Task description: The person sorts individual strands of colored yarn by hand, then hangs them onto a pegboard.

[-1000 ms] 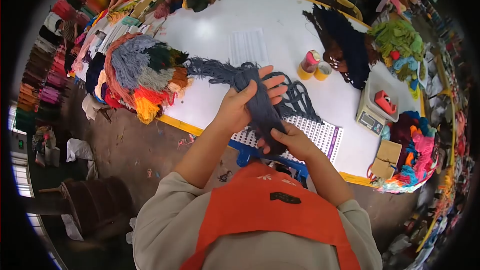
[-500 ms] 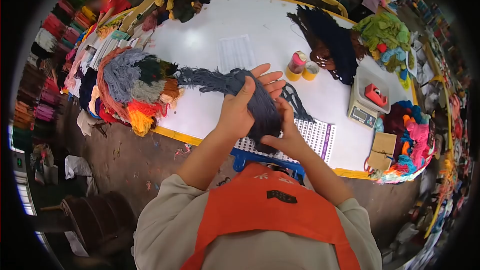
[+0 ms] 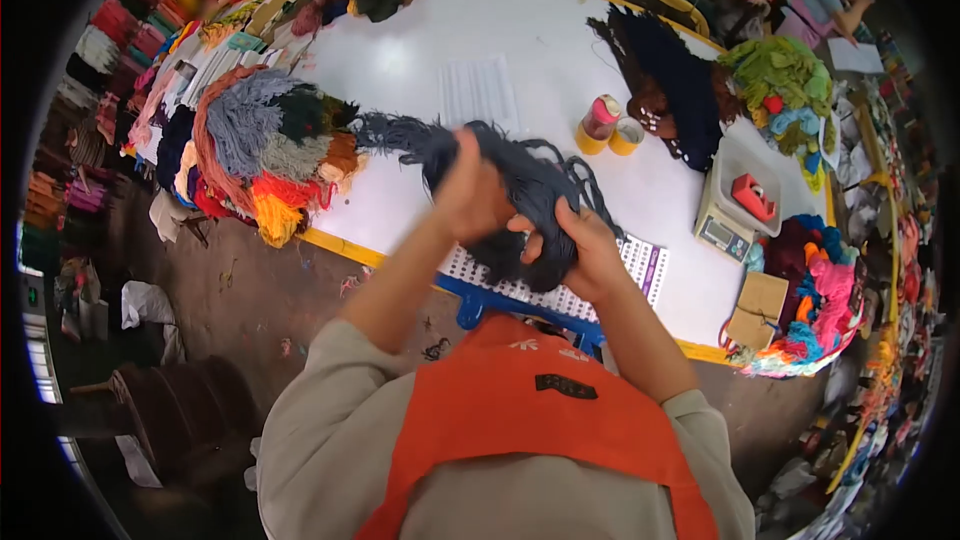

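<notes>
A bundle of dark grey-blue yarn (image 3: pixel 530 175) hangs between my two hands over the table's near side, its loose end trailing left toward a pile of coloured yarn. My right hand (image 3: pixel 590 255) grips the bundle at its right, with the thumb on top. At the bundle's left side is my left hand (image 3: pixel 470 200), smeared by motion, its thumb pointing up and its fingers mostly hidden against the yarn. Below the bundle lies a white card with rows of dark dots (image 3: pixel 640 275), partly covered by yarn and hands.
Mixed yarn hanks (image 3: pixel 250 150) are heaped at left. On the white table (image 3: pixel 390 70) are a printed sheet (image 3: pixel 478 90), yellow-based containers (image 3: pixel 607 130), dark yarn (image 3: pixel 675 80) and a scale with a tray (image 3: pixel 735 210). A cardboard piece (image 3: pixel 757 308) sits at right. People work farther back.
My left hand has turned from open palm to thumb up against the yarn. My right hand has risen slightly and closed around the bundle, which is now more spread out. The view has shifted slightly.
</notes>
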`<state>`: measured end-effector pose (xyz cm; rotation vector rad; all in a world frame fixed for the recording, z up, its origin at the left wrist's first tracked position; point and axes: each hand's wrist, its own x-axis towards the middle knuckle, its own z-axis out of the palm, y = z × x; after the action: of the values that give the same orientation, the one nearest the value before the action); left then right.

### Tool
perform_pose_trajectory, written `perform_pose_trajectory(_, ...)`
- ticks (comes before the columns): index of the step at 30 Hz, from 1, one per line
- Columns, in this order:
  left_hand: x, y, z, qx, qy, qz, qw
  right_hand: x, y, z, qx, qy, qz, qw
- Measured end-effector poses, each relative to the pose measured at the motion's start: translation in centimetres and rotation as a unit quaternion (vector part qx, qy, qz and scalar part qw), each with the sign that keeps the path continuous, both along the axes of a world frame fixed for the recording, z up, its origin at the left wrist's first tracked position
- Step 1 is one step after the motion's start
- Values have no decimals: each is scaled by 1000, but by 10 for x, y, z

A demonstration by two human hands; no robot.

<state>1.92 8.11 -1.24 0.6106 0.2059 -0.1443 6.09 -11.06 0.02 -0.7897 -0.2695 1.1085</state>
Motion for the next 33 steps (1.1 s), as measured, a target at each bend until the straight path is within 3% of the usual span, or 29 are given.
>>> perform_pose_trajectory(1,-15,-17,-33,-159,-165,-112,967,2,-1,-8,36,9,27,999)
perform_pose_trajectory(2,-27,-34,-74,-210,-112,-52,970,2,-3,-11,35,9,25,999)
perform_pose_trajectory(4,-25,-52,-61,-71,-146,-47,986,-5,-14,-21,114,26,116,986)
perform_pose_trajectory(6,-15,-41,-18,-134,-95,63,984,-10,-29,-24,84,32,140,986)
perform_pose_trajectory(7,-9,-36,1,-131,-48,148,979,-9,-34,-27,22,7,147,989)
perform_pose_trajectory(9,-15,-23,23,-120,-101,136,978,-4,-39,-40,-96,-2,130,987)
perform_pose_trajectory(10,-20,-23,38,-7,-117,120,986,-2,-41,-47,-94,-3,130,987)
perform_pose_trajectory(11,-23,-25,52,107,-131,100,981,-1,-38,-40,-132,-133,62,980)
perform_pose_trajectory(12,-27,-27,61,97,-168,84,977,0,-35,-33,-168,-257,-10,952)
perform_pose_trajectory(14,-27,-36,61,133,-229,92,960,10,-37,-18,-124,-244,-100,957)
perform_pose_trajectory(16,-17,-36,38,52,-199,91,974,15,-40,7,-84,-258,-154,950)
perform_pose_trajectory(17,-13,-36,30,13,-166,80,983,17,-41,17,-89,-278,-154,944)
perform_pose_trajectory(22,-17,-62,44,164,-155,10,974,10,-35,52,-142,-382,-170,897)
perform_pose_trajectory(25,-20,-78,53,160,-143,50,975,9,-37,40,-156,-399,-177,886)
perform_pose_trajectory(27,-21,-78,49,126,-139,39,981,9,-43,40,-152,-378,-172,897)
perform_pose_trajectory(29,-24,-79,48,93,-132,28,986,8,-48,41,-126,-262,-147,945)
perform_pose_trajectory(32,-26,-83,46,84,-119,19,989,0,-48,46,-154,-329,-151,919)
perform_pose_trajectory(33,-25,-84,43,132,-130,14,983,-1,-50,44,-155,-328,-152,919)
